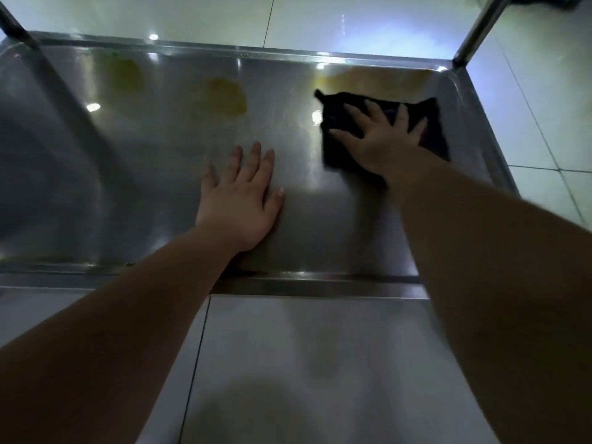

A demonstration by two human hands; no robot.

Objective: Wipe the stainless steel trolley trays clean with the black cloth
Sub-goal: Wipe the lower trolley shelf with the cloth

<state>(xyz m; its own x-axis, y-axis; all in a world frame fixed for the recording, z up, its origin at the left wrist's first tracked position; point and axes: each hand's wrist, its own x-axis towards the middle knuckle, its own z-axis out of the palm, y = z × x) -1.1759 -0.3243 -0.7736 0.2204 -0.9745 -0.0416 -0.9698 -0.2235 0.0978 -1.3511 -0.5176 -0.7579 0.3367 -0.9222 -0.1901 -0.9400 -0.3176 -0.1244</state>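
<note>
Pressing down on the black cloth [334, 145], the right hand [381, 139] lies flat with its fingers spread and straight. Grip released, nothing pinched or curled, palm and fingers just resting on top. The cloth sits on the floor of the steel tray [144, 174] at about 2 o'clock from tray centre, near the right wall and short of the far rim. Its edges stick out around the hand on all sides.

Left hand [240, 200] is palm down on bare steel at roughly 6 o'clock from centre, fingers straight and fairly close together, thumb out to the side. Grip released too, holding nothing, with the heel of the hand close to the near rim.

In the tray:
- a yellow smear [227, 96] at 12 o'clock
- a fainter yellow patch [128, 72] at 11 o'clock
- a brownish film [384, 80] along the far rim at 1 o'clock, just beyond the cloth

Upright trolley posts rise at the far corners — right post [480, 27] at 2 o'clock, left post [12, 24] at 10 o'clock. Pale tiled floor [304, 363] shows around the tray.
</note>
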